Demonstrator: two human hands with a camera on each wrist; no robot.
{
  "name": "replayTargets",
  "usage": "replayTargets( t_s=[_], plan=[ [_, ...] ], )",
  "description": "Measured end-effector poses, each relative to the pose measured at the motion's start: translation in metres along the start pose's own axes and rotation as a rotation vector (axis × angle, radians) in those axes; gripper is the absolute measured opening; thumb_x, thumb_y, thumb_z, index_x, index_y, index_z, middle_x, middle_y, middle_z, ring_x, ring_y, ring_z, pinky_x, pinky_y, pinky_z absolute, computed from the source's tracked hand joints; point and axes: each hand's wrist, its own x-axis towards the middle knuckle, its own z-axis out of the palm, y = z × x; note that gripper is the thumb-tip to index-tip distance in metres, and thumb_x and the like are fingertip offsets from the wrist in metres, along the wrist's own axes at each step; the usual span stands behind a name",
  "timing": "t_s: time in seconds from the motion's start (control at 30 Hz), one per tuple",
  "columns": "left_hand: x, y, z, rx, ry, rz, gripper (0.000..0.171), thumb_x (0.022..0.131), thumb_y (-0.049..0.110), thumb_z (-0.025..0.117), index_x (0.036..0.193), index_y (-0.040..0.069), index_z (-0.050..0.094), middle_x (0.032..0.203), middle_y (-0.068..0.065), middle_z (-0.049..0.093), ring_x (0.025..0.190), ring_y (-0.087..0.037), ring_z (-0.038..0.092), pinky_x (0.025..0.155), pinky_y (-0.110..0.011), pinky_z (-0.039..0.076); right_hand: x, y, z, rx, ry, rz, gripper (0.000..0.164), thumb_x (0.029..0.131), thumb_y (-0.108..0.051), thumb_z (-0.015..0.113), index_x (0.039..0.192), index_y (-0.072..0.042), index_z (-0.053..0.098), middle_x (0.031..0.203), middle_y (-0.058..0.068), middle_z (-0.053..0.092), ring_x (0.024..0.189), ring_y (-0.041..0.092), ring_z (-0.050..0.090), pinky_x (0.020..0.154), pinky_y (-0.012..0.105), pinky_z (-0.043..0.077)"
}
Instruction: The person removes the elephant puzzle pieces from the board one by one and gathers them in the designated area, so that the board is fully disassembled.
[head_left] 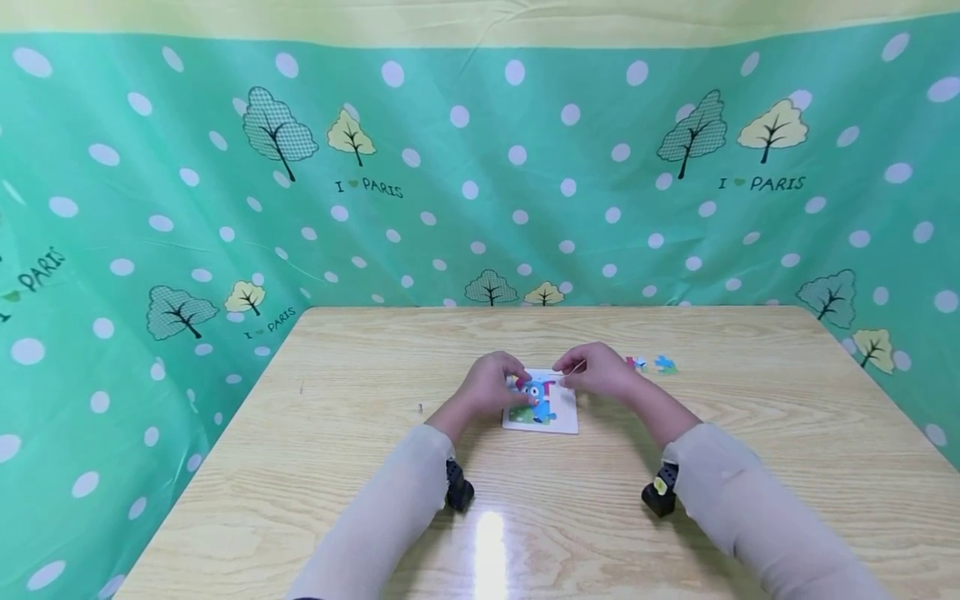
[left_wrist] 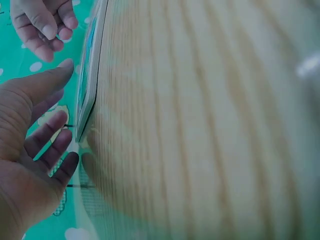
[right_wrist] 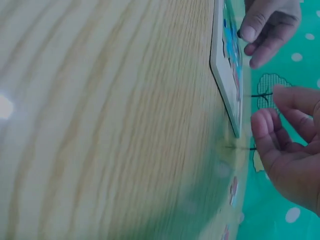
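A white-bordered jigsaw board [head_left: 566,421] lies on the table, partly filled with pieces showing a blue cartoon figure with big eyes. My left hand [head_left: 491,383] is over its left side, thumb across the picture and fingers near the back edge. In the left wrist view the left fingers [left_wrist: 47,145] are spread, with nothing seen between them. At the board's back right corner is my right hand [head_left: 597,369], its fingers loosely bent. The right wrist view shows a gap between its thumb and fingertips [right_wrist: 260,122], and no piece in it.
Two loose jigsaw pieces, one red and white [head_left: 637,364] and one blue and green [head_left: 665,364], lie right of the right hand. A tiny dark speck [head_left: 420,407] is on the wooden table [head_left: 337,467]. Behind hangs a green dotted curtain [head_left: 480,225].
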Motion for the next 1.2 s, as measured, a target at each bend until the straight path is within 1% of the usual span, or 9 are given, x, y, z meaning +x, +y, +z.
replayTargets(
  t_s=[0.07,0.17,0.3,0.43,0.57,0.67,0.83,0.9,1.2],
  plan=[
    [0.001,0.0,-0.001,0.006,-0.004,-0.007,0.029,0.075,0.028,0.086,0.099,0.015,0.076,0.111,0.002,0.064,0.108,-0.019,0.057,0.096,-0.036,0.047,0.002,-0.003,0.002,0.004,-0.003,0.019,0.022,0.087,-0.005,0.071,0.108,-0.003,0.072,0.096,0.005,0.067,0.089,0.021,0.058,0.079,0.034,0.05],
    [0.002,-0.001,-0.002,0.021,-0.01,-0.015,0.032,0.075,0.029,0.086,0.102,0.015,0.075,0.112,0.001,0.064,0.109,-0.019,0.058,0.097,-0.035,0.047,0.007,-0.005,0.006,0.019,-0.002,0.062,0.019,0.087,-0.003,0.07,0.105,-0.003,0.072,0.093,0.006,0.066,0.084,0.021,0.057,0.073,0.03,0.051],
    [0.004,-0.003,-0.002,0.029,-0.016,-0.022,0.038,0.073,0.032,0.087,0.105,0.014,0.074,0.113,0.0,0.065,0.11,-0.021,0.058,0.097,-0.035,0.047,0.011,-0.002,0.012,0.034,-0.003,0.097,0.017,0.087,-0.001,0.068,0.103,-0.002,0.072,0.09,0.008,0.065,0.08,0.021,0.056,0.068,0.028,0.05],
    [0.007,-0.008,0.0,0.029,-0.025,-0.013,0.041,0.073,0.034,0.087,0.107,0.014,0.074,0.114,0.0,0.065,0.111,-0.021,0.058,0.097,-0.035,0.046,0.014,0.001,0.016,0.019,0.002,0.116,0.017,0.086,0.001,0.068,0.102,-0.003,0.073,0.093,0.008,0.066,0.085,0.021,0.057,0.074,0.03,0.051],
    [0.009,-0.011,0.0,0.015,-0.033,-0.013,0.041,0.073,0.034,0.087,0.106,0.014,0.074,0.11,0.002,0.064,0.108,-0.018,0.057,0.097,-0.033,0.045,0.015,0.003,0.017,-0.002,0.017,0.129,0.017,0.086,0.0,0.07,0.101,-0.005,0.073,0.095,0.006,0.067,0.088,0.021,0.058,0.08,0.034,0.051],
    [0.011,-0.012,-0.001,-0.009,-0.035,-0.016,0.041,0.071,0.032,0.088,0.104,0.013,0.075,0.108,0.003,0.063,0.105,-0.017,0.057,0.096,-0.033,0.045,0.016,0.003,0.018,-0.015,0.026,0.127,0.016,0.085,-0.001,0.071,0.101,-0.005,0.074,0.094,0.006,0.067,0.088,0.021,0.059,0.081,0.035,0.051],
    [0.013,-0.014,-0.001,-0.049,-0.031,-0.032,0.042,0.069,0.031,0.09,0.103,0.013,0.074,0.107,0.003,0.062,0.101,-0.016,0.056,0.095,-0.033,0.045,0.016,0.002,0.02,-0.061,0.04,0.084,0.013,0.085,-0.002,0.072,0.098,-0.004,0.074,0.091,0.005,0.068,0.086,0.02,0.06,0.08,0.035,0.052],
    [0.014,-0.014,-0.001,-0.052,-0.031,-0.037,0.042,0.069,0.031,0.09,0.103,0.013,0.074,0.107,0.003,0.062,0.101,-0.016,0.055,0.096,-0.033,0.045,0.016,0.002,0.021,-0.072,0.043,0.077,0.01,0.086,-0.003,0.072,0.096,-0.004,0.074,0.089,0.005,0.068,0.084,0.02,0.059,0.079,0.034,0.052],
    [0.013,-0.01,-0.001,-0.042,-0.036,-0.049,0.041,0.067,0.029,0.091,0.1,0.013,0.074,0.11,0.001,0.062,0.108,-0.019,0.056,0.1,-0.033,0.043,0.018,0.001,0.024,-0.083,0.045,0.091,0.004,0.088,-0.005,0.071,0.091,-0.004,0.072,0.085,0.005,0.064,0.079,0.02,0.055,0.072,0.03,0.049]
  ],
)
